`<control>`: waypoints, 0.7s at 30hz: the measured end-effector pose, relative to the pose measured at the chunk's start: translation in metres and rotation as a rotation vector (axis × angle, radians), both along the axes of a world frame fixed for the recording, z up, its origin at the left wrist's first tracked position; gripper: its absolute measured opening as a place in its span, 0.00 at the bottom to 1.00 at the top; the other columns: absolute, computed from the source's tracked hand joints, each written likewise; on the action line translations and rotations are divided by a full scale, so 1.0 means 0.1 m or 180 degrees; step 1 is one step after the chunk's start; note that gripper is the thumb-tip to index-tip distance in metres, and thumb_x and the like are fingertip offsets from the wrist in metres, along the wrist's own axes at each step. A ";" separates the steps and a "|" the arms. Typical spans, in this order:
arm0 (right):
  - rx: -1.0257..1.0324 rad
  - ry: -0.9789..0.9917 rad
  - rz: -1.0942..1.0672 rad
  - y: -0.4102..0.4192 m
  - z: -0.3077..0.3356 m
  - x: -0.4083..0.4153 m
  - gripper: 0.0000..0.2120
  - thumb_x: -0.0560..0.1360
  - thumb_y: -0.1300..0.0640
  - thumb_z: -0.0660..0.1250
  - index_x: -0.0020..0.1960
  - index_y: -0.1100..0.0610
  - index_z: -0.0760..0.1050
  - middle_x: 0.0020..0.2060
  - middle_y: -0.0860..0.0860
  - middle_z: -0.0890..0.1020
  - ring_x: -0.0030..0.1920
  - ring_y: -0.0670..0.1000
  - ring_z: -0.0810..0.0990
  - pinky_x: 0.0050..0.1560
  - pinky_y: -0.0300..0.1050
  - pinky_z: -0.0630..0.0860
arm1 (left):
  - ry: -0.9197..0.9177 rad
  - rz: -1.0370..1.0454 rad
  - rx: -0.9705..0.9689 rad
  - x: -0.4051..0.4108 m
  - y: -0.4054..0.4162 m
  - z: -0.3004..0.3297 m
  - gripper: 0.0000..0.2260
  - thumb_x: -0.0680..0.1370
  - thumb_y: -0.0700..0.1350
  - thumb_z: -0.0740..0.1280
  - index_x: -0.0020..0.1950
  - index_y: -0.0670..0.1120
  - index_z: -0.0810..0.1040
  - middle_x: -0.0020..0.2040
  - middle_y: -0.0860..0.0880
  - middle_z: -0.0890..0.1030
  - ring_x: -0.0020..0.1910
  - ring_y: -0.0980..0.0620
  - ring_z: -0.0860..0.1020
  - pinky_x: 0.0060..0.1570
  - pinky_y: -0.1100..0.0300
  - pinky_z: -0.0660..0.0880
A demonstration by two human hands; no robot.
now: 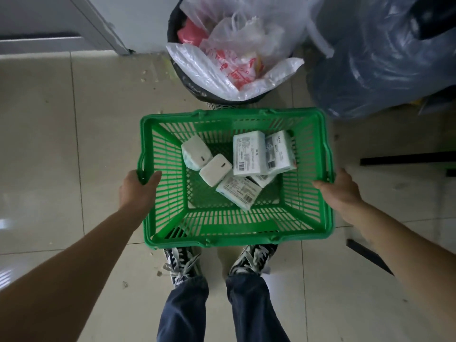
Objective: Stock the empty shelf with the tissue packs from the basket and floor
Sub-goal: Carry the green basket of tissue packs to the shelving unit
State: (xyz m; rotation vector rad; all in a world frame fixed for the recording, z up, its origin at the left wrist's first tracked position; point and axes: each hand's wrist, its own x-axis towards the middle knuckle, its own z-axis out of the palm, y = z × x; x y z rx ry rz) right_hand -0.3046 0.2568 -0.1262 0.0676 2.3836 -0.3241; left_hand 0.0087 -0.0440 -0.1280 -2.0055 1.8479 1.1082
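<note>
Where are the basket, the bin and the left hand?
basket point(237, 239): head view, near rim.
bin point(195, 88): head view, dark front wall.
left hand point(138, 188): head view, back of hand gripping the basket's side.

Green slatted plastic basket point(237, 233) sits between both hands, above the shoes. White wrapped tissue packs point(249, 154) lie inside it. Black bag-lined waste bin point(187, 82) stands beyond.

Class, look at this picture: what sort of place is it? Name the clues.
Probably a shop's back area. A green shopping basket holds wrapped tissue packs, beside a bin overflowing with plastic bags on a tiled floor.
</note>
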 end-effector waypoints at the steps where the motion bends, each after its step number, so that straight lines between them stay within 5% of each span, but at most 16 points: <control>1: 0.0004 0.0003 0.0003 -0.01 0.05 -0.01 0.21 0.78 0.53 0.73 0.68 0.59 0.74 0.63 0.61 0.81 0.56 0.62 0.81 0.52 0.47 0.75 | -0.0030 -0.0090 -0.0034 0.01 -0.04 0.03 0.19 0.80 0.59 0.67 0.57 0.43 0.77 0.45 0.42 0.81 0.41 0.42 0.79 0.37 0.53 0.74; 7: -0.0105 -0.0190 -0.0235 0.00 0.51 0.07 0.12 0.74 0.51 0.73 0.55 0.54 0.81 0.48 0.56 0.84 0.45 0.58 0.82 0.45 0.45 0.76 | -0.0204 -0.0608 -0.0235 0.10 -0.32 0.44 0.20 0.79 0.60 0.68 0.45 0.42 0.79 0.35 0.41 0.80 0.31 0.44 0.76 0.29 0.57 0.69; 11: -0.0264 -0.0189 -0.0332 0.11 0.89 0.19 0.05 0.72 0.49 0.72 0.43 0.49 0.78 0.39 0.48 0.83 0.39 0.50 0.82 0.42 0.45 0.78 | -0.0256 -0.0873 -0.0419 0.13 -0.36 0.87 0.24 0.81 0.60 0.65 0.41 0.39 0.77 0.33 0.39 0.77 0.32 0.41 0.74 0.32 0.51 0.67; 16: -0.0571 -0.0048 -0.0538 0.07 1.48 0.30 0.09 0.67 0.48 0.72 0.42 0.53 0.82 0.38 0.49 0.86 0.40 0.51 0.85 0.42 0.48 0.82 | -0.0174 -0.1015 -0.0672 0.08 -0.47 1.52 0.26 0.82 0.60 0.62 0.42 0.36 0.75 0.34 0.36 0.76 0.37 0.38 0.73 0.38 0.46 0.69; 21: -0.0779 0.0064 -0.0787 -0.10 2.26 0.17 0.12 0.64 0.48 0.72 0.42 0.55 0.82 0.32 0.46 0.84 0.33 0.48 0.81 0.26 0.38 0.73 | 0.0063 -0.0972 -0.0925 -0.07 -0.67 2.30 0.26 0.83 0.60 0.62 0.40 0.38 0.75 0.35 0.34 0.77 0.37 0.38 0.73 0.39 0.46 0.69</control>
